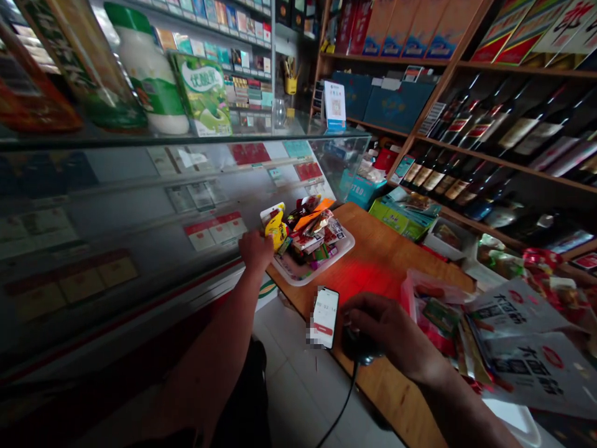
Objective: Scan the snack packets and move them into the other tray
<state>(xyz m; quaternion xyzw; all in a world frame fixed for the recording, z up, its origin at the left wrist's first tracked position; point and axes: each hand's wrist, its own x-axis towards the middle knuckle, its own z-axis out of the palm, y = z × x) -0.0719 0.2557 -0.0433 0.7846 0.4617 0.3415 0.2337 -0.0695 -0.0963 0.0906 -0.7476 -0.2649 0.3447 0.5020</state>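
Note:
My left hand (255,249) is closed on a small yellow snack packet (277,230) at the near-left corner of a white tray (298,275) heaped with several small packets. The tray stands on a wooden table (377,261). My right hand (385,330) grips a black corded barcode scanner (358,348) near the table's front edge; red light from it falls on the wood between scanner and tray. A phone (325,316) with a lit screen lies just left of the scanner.
A glass display counter (140,205) with cartons inside runs along the left. Plastic bags of goods (522,336) crowd the table's right side. Shelves of wine bottles (489,143) and boxes line the right wall. Tiled floor (303,386) lies below.

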